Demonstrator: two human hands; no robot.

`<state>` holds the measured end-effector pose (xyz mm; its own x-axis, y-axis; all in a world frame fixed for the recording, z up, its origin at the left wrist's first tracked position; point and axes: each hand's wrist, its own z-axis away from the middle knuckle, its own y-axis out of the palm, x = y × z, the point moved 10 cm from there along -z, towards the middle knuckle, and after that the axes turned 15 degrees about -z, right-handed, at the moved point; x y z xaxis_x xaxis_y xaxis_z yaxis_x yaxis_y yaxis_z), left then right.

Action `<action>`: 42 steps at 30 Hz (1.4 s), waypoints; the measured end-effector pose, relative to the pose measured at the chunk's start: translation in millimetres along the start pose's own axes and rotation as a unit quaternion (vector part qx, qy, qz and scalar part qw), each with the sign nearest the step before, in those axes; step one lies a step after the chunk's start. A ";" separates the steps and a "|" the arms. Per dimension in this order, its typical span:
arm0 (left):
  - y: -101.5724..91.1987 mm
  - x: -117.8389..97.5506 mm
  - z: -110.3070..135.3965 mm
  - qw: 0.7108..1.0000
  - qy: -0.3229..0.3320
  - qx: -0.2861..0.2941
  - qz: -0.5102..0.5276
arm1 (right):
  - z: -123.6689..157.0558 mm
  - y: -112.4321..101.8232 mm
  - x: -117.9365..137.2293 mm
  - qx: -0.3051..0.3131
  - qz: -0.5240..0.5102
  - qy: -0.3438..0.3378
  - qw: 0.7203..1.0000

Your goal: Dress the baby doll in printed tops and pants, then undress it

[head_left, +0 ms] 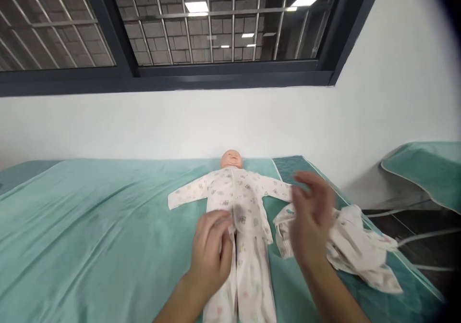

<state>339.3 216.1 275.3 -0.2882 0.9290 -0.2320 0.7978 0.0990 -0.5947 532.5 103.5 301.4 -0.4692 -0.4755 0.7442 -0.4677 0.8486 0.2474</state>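
A doll (231, 159) lies on its back with its head toward the wall and its arms spread. It wears a long-sleeved white printed shirt (248, 193) and white printed trousers (254, 275). My left hand (212, 248) is above the shirt's lower hem, with loosely curved fingers and a gap at the thumb; nothing shows in it. It hides part of the hem and waist. Raised beside the doll's sleeve end, my right hand (312, 212) is blurred, its fingers apart from the thumb and no object visible in it. It covers part of a heap of white printed clothes (360, 246).
Green cloth (108, 227) covers the bed surface, with a few wrinkles at the left. Behind it stand a white wall (173, 126) and a dark-framed barred window (230, 75). At the right are another green-covered surface (428, 169) and pale tubes or cables (428, 236) over a dark floor.
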 end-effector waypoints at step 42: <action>156.2 130.5 -81.0 0.962 -0.179 0.194 0.070 | -11.8 115.5 -177.0 0.289 0.101 0.131 0.943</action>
<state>469.3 381.7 214.4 -0.4122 0.7345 -0.5390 0.6035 -0.2231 -0.7655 570.4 288.4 205.5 -0.4275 -0.1793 0.8861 -0.7541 0.6114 -0.2400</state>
